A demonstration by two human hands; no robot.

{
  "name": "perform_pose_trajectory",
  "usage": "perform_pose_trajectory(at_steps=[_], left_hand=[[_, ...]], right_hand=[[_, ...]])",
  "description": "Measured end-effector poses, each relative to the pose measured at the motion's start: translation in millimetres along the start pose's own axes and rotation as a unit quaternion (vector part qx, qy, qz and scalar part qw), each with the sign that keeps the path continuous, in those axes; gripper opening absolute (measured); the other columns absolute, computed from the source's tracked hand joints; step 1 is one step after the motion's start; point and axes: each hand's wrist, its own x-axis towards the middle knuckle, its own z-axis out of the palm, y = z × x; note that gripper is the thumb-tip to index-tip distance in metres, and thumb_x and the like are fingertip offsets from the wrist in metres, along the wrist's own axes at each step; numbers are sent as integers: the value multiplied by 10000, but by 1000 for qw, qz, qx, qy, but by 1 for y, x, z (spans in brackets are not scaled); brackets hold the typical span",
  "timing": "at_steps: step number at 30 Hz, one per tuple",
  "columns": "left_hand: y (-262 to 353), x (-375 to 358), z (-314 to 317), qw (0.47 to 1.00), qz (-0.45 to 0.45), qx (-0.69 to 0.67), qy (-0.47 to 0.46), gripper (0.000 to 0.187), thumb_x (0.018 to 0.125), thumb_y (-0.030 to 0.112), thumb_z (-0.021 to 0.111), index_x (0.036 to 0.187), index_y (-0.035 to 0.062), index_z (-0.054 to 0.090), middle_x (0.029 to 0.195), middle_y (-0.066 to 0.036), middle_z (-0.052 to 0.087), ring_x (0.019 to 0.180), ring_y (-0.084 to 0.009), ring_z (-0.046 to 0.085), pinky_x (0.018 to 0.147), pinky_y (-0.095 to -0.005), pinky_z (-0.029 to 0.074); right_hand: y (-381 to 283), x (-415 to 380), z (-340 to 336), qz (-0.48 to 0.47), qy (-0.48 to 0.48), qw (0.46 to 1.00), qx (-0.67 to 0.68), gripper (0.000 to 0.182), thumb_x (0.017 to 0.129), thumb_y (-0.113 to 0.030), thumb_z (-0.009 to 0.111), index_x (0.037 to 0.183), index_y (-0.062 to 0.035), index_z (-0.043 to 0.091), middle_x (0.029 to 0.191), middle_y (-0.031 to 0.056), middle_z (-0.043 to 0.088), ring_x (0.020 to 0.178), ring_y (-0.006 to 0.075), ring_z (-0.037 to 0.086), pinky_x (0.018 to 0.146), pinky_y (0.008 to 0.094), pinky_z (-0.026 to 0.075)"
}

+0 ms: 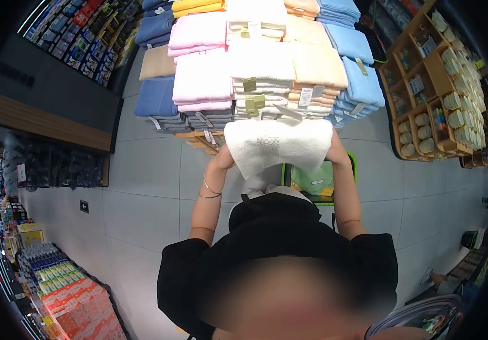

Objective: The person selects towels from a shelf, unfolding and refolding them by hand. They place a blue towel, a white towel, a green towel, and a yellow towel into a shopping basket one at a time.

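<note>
Both hands [225,157] grasp a white towel [280,143], whose draped cloth partly hides them.

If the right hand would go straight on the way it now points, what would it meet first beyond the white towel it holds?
Past the white towel, most likely the peach towel stack; how far it lies from the right hand is unclear.

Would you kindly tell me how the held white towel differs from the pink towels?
The white towel hangs between the left hand and right hand; the pink towels lie stacked. The white towel bears a grey pattern; the pink towels' tops look plain. Both are pale cloth.
</note>
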Motion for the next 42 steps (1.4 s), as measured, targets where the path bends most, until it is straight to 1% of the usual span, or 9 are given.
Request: perform_pose_trajectory(at_steps=[5, 13, 16, 22, 28, 32, 34, 37, 42], left_hand=[[-18, 6, -14, 967, -73, -243, -36, 521, 940, 352, 269, 1276, -37, 355, 1266, -156, 449, 1119, -251, 487, 928, -371, 422], [-48, -19, -36, 954, -127, -272, 4, 472, 945, 291, 278, 1275, -38, 355, 1276, -159, 441, 1130, -250, 480, 939, -379, 414], [-42, -29, -31, 956, -147, -245, 58, 460, 949, 276, 274, 1277, -38, 353, 1274, -161, 443, 1126, -249, 484, 943, -375, 413], [-33, -36, -34, 933, -185, -288, 106, 493, 947, 325, 282, 1278, -34, 355, 1262, -160, 457, 1119, -246, 490, 937, -367, 415], [-24, -61, -31, 925, -213, -242, 201, 451, 926, 273, 378, 1238, -53, 387, 1217, -160, 489, 1079, -232, 516, 904, -341, 440], [-30, -69, -43, 935, -247, -159, 197, 385, 888, 171, 458, 1188, -67, 417, 1135, -168, 530, 990, -235, 566, 850, -331, 478], [-27, -68, -47, 947, -197, -147, 207, 364, 859, 117, 456, 1166, -75, 424, 1102, -175, 541, 949, -242, 583, 828, -331, 492], [-15, -67, -43, 942, -159, -202, 215, 366, 803, 42, 447, 1147, -85, 427, 1084, -186, 543, 942, -254, 584, 826, -342, 495], [3, -52, -56, 953, -127, -198, 192, 438, 735, -46, 437, 1173, -51, 412, 1115, -170, 519, 1004, -243, 549, 868, -352, 471]], right_hand=[[22, 2, -4, 146, 60, 985, 68, 224, 877, -133, 499, 1006, 36, 571, 919, 33, 608, 796, 58, 540, 694, 229, 457], [47, -11, -9, 162, 58, 980, 100, 230, 857, -98, 527, 1044, 32, 560, 971, 54, 604, 837, 82, 558, 719, 231, 464], [47, -12, -8, 144, -1, 985, 99, 230, 852, -71, 526, 1055, 34, 555, 1001, 69, 599, 879, 94, 561, 746, 239, 468], [73, -18, 3, 299, 70, 929, 207, 273, 905, -112, 448, 1118, 51, 503, 1055, 84, 581, 926, 112, 565, 775, 260, 479], [91, -37, 15, 303, 83, 897, 311, 369, 948, -207, 350, 1220, 33, 414, 1158, 119, 526, 1009, 160, 548, 832, 292, 469], [81, -26, 40, 276, 116, 860, 413, 450, 935, -281, 377, 1267, 23, 361, 1211, 139, 483, 1080, 197, 501, 905, 327, 422], [68, -23, 51, 290, 107, 843, 441, 494, 928, -320, 392, 1282, 19, 334, 1230, 142, 468, 1112, 194, 482, 921, 329, 410], [84, -26, 58, 352, 71, 863, 356, 544, 890, -311, 485, 1286, 23, 319, 1242, 143, 449, 1118, 194, 469, 915, 326, 412], [78, -4, 67, 330, 73, 904, 264, 551, 802, -152, 626, 1247, 38, 362, 1157, 128, 502, 1035, 188, 511, 891, 318, 424]])
